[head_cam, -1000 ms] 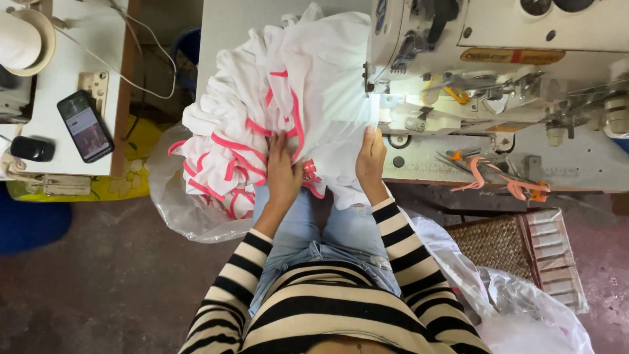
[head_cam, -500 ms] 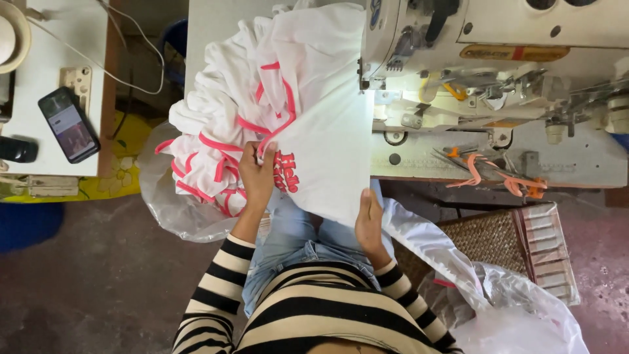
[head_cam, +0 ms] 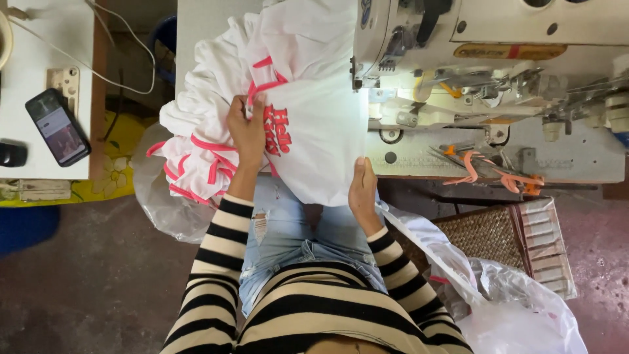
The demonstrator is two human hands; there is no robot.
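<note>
Lit phone screen far left; orange-yellow label on machine

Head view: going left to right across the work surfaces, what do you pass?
Black phone → pile of white garments with pink trim → left hand → right hand → sewing machine → woven basket.

- A lamp on the sewing machine throws bright glare onto the white fabric.
- The floor lies dim.
- Focus is sharp throughout.

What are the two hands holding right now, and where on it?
Both hold a white garment: left hand at its pink-trimmed upper edge, right hand at its lower corner.
</note>
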